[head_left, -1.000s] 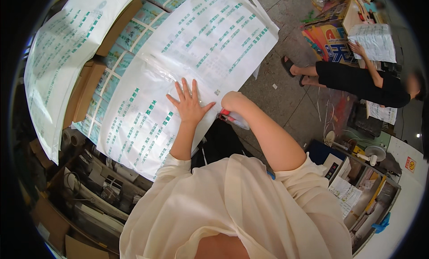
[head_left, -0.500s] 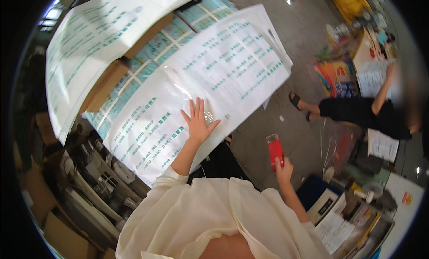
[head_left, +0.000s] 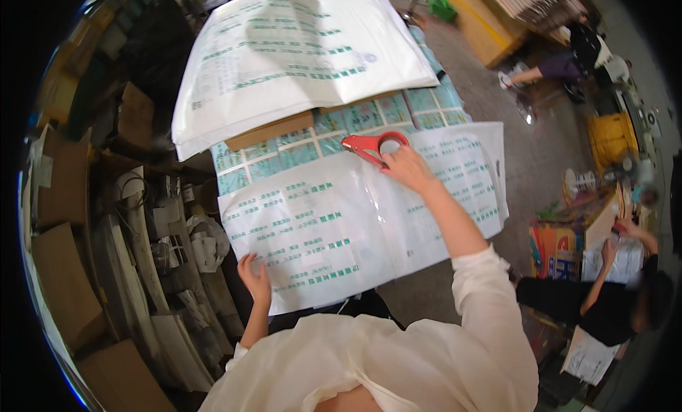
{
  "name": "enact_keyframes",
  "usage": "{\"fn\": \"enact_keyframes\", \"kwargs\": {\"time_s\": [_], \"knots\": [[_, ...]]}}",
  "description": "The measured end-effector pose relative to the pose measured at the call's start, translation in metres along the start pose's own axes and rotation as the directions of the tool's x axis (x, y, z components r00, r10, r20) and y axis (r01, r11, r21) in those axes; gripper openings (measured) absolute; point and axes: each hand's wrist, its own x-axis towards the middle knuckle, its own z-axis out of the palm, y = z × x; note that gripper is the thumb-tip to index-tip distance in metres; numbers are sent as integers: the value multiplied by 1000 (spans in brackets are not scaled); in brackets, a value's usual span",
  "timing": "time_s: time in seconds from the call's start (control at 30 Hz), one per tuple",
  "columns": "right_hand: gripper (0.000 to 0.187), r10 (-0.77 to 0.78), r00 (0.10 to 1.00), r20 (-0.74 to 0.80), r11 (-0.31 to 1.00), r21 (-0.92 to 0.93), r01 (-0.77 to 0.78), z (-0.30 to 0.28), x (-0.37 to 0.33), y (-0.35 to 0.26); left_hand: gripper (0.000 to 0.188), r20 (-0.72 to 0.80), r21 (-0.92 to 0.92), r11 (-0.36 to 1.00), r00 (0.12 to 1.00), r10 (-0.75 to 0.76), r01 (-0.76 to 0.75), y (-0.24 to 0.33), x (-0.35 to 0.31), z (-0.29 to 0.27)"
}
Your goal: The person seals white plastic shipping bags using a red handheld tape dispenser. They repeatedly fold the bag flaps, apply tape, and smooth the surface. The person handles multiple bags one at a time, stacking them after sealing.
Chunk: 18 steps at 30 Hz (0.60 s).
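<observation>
"What's in the right hand over there?"

"A red tape dispenser. The fingers are closed round its near end, and its narrow front points left. It's above the far edge of that white printed sheet, where the row of green patterned packs shows. From here I can't tell whether it touches anything."

"And the left hand?"

"Half open, fingers loosely bent, with nothing gripped that I can make out. It's at the near left corner of the sheet, fingertips on the edge or just beside it; I can't say whether any finger goes underneath."

"So the sheet lies flat?"

"Mostly, with a shiny creased strip down its middle. It covers the near part of the packs. Beyond them there's a bigger white printed cover, bulging up, with a brown cardboard strip under its near edge."

"Who's that to the right?"

"A co-worker in black, both hands at a pale package, well apart from this pile. On the left there are only long pale boards and brown cartons."
</observation>
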Motion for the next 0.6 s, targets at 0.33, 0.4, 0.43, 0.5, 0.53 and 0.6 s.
{"fn": "enact_keyframes", "kwargs": {"time_s": [0.33,0.4,0.43,0.5,0.53,0.6], "knots": [[34,89,996,13,993,82,-90,83,96,61,39,-42,-94,792,793,-608,603,-121,-75,-45],[41,258,959,-114,965,83,-249,85,79,44,42,-12,-120,810,815,-579,574,-111,-55,-36],[54,336,933,-126,931,197,-308,74,74,22,47,26,-233,771,796,-605,593,-108,-45,-36],[67,530,824,-200,821,364,-440,65,41,-18,56,76,-282,767,810,-581,576,-112,-29,-27],[73,618,767,-173,760,383,-525,71,9,-41,61,91,-219,812,840,-535,541,-120,-22,-18],[81,715,696,-66,679,302,-669,82,-55,-92,55,139,-322,730,793,-593,603,-109,-13,-6]]}}
